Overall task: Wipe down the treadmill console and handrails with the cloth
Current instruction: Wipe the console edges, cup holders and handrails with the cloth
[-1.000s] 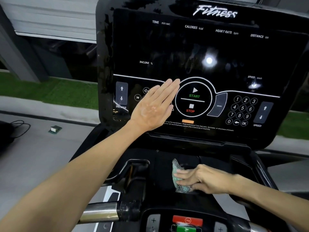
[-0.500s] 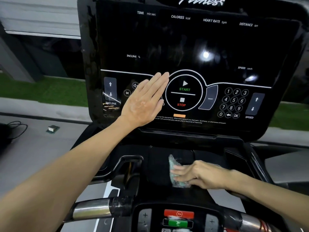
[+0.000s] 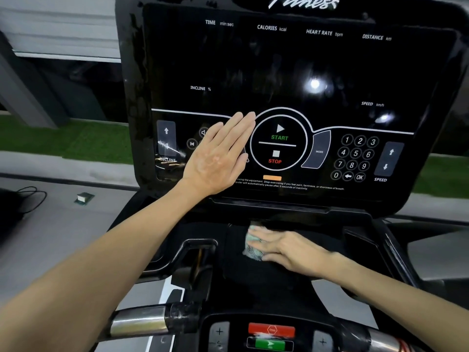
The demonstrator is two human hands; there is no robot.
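Handrails run along the bottom edge, nearest the camera: the left handrail (image 3: 138, 322) is a chrome tube that ends in a black collar, and only a short chrome piece of the right handrail (image 3: 388, 341) shows at the corner. Between them is a small black panel with a red button (image 3: 271, 329) above a green button (image 3: 270, 344).

Just beyond the panel is the black tray (image 3: 266, 283) under the screen. The cloth (image 3: 252, 247), pale with a greenish pattern, lies bunched on this tray near its middle. The right hand (image 3: 291, 250) lies flat on top of the cloth with its fingers straight and close together, pressing it onto the tray. The hand and the cloth are both blurred, and part of the cloth shows past the fingertips.

Farther up, the console (image 3: 304, 67) rises as a glossy black face. The left hand (image 3: 220, 156) is laid flat against its lower left part, with the fingers straight and pressed together. It holds nothing. Its fingertips reach the ring around the START and STOP dial (image 3: 279, 144). A number keypad (image 3: 355, 158) is on the right side of the console.

Beyond the treadmill on the left, a small box (image 3: 83, 198) and a dark cable (image 3: 33, 196) lie on the grey floor. A strip of grass (image 3: 63, 141) runs behind them.
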